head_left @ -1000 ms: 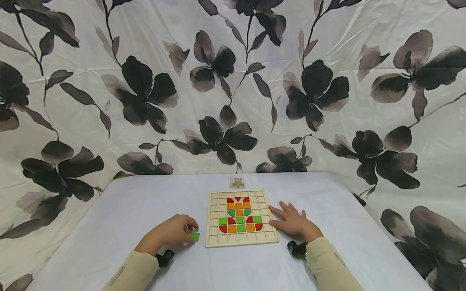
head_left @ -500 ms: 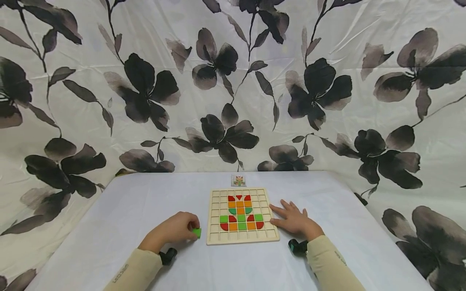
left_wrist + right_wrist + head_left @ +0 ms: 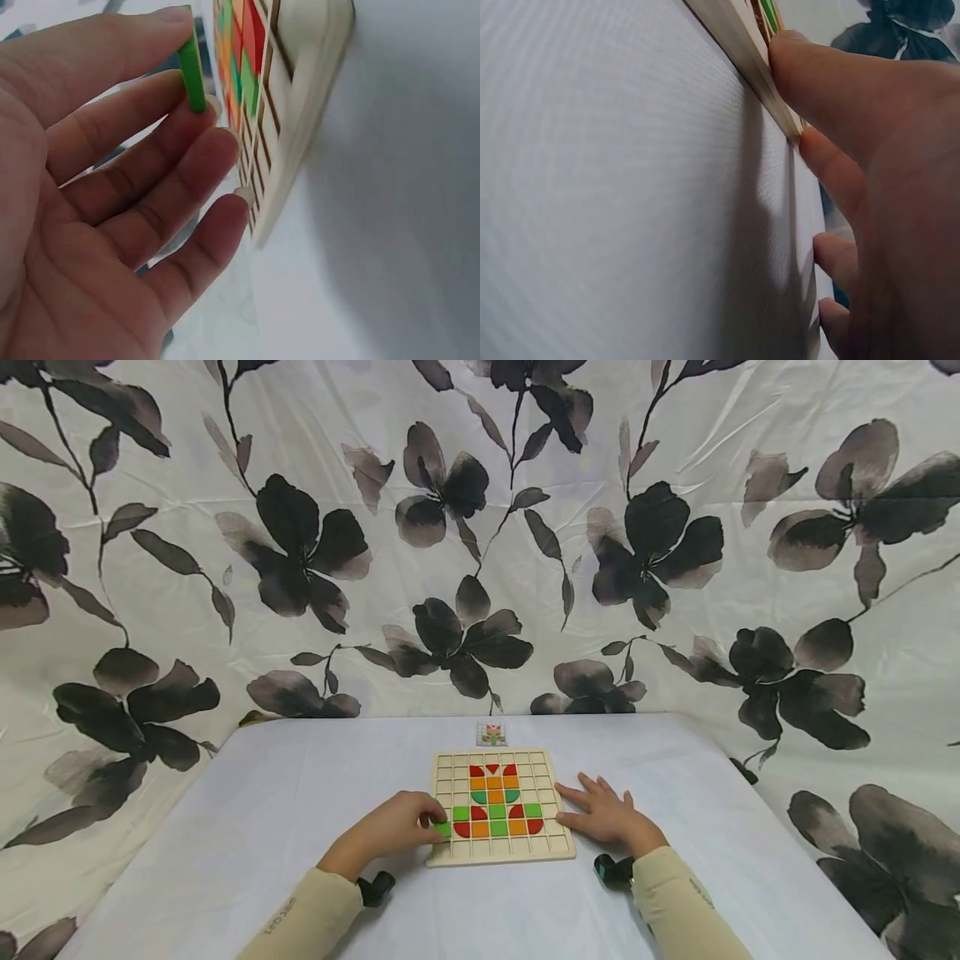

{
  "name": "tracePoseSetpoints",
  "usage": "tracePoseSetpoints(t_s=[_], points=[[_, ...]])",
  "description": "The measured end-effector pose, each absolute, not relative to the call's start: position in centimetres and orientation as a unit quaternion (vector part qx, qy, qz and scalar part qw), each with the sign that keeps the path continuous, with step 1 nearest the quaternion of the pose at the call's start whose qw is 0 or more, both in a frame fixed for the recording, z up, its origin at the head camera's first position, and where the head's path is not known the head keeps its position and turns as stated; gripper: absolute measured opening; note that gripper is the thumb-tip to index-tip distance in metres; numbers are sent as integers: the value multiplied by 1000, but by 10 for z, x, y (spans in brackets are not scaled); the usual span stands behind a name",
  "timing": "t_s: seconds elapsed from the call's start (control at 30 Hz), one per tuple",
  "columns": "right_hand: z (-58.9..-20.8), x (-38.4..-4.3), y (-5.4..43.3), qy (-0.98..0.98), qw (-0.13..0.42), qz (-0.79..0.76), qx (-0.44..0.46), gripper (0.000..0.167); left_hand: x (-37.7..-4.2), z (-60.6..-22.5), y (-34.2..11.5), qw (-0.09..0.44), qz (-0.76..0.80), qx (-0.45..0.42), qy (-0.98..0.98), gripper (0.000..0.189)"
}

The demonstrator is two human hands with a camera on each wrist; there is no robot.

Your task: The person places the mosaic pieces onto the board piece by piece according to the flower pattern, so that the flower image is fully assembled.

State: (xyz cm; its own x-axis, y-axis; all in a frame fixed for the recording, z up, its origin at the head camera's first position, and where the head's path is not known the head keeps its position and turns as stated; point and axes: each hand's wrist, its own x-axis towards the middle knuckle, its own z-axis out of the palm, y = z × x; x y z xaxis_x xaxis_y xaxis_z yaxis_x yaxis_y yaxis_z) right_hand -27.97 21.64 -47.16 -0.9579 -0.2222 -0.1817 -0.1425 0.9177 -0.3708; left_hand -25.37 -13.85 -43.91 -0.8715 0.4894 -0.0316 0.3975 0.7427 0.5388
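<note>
Between thumb and fingers, my left hand (image 3: 401, 823) pinches a green square tile (image 3: 193, 71) above the left edge of a wooden grid board (image 3: 457, 853). Several red, orange and green tiles sit in the board's cells, forming a symmetrical pattern, with an orange tile (image 3: 495, 796) in its middle column. On the other side, my right hand (image 3: 609, 817) rests spread out, its thumb and a finger touching the board's right edge. The right wrist view shows that thumb (image 3: 832, 75) against the board's rim.
Behind the board lies a small pattern card (image 3: 491, 734) with a coloured design. A white cloth covers the table (image 3: 322, 777). Floral fabric (image 3: 465, 635) hangs at the table's far side.
My left hand has picked the green tile up from the table and carried it right to the board's left edge. The right hand has stayed at the board's right edge.
</note>
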Motion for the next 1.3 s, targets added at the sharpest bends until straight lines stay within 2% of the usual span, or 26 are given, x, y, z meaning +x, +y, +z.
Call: tracePoseSetpoints(t_s=[0.23,0.63,1.3], points=[[-473,-280,217,973,113,-182,-92,67,-252,-442,-112,87,254,257,928,21],[-473,-281,216,974,110,-177,-91,66,-244,-441,-70,59,180,293,937,21],[-474,-282,218,973,114,-175,-93,66,-243,-449,-49,51,131,314,939,13]])
